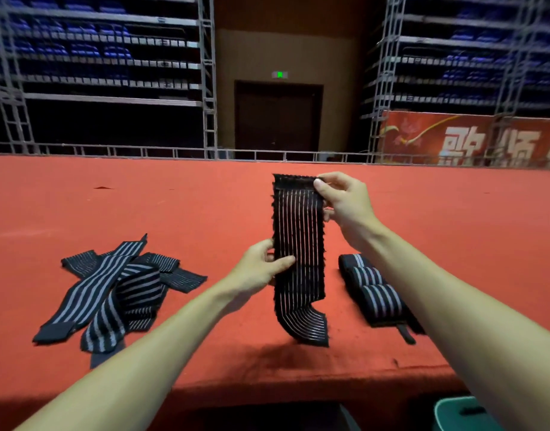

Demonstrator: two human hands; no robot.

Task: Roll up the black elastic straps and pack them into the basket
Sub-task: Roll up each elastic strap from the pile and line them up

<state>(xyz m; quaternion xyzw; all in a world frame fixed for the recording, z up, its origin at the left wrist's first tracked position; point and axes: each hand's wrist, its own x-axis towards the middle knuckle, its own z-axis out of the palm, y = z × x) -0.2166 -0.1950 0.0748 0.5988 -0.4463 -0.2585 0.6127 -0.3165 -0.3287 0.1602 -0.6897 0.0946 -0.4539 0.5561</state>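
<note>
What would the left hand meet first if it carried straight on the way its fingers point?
Beyond the held strap it pinches, the left hand would probably reach the rolled straps to its right, though it may pass above them.

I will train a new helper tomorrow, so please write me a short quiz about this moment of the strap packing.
1. True or false: the left hand and the right hand both grip the held strap.
2. Choose one: the rolled straps lie A) left of the held strap, B) right of it, C) on top of the loose pile.
3. Fill the gap: the unrolled straps lie in a heap on the ___ table cover.

Key: 1 true; 2 B; 3 red.
</note>
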